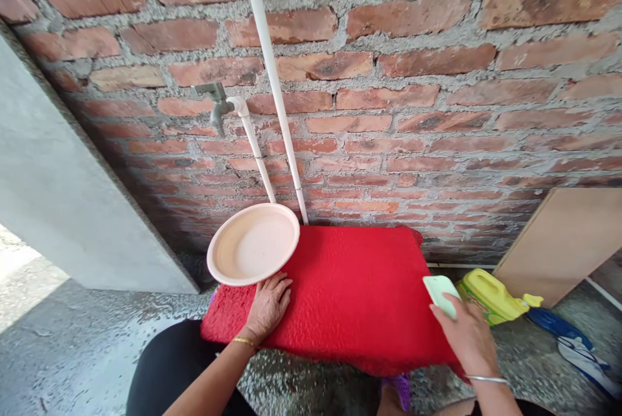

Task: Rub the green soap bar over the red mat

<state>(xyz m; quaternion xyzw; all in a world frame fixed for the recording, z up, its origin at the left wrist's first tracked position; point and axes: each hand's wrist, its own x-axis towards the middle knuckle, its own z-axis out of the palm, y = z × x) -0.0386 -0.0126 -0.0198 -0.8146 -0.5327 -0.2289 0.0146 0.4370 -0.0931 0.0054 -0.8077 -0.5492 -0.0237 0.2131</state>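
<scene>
A wet red cloth [359, 293] lies spread over a low bench or board whose surface it hides. At its left end a pale pink plastic basin [253, 244] is tilted, with its inside towards me. My left hand [270, 304] lies on the cloth at the basin's near rim, fingers stretched out; whether they press on the rim I cannot tell. Over the cloth's right edge, my right hand [469, 328] is closed around a pale green oblong block [441, 294]. The block could be soap or a brush back; its underside is hidden.
A tap [219, 108] on a white pipe stands above the basin, before a brick wall [379, 105]. To the right are a yellow jug [490, 296], flip-flops [583, 354] and a leaning board [558, 241]. A grey slab [78, 170] leans at left; the floor is wet.
</scene>
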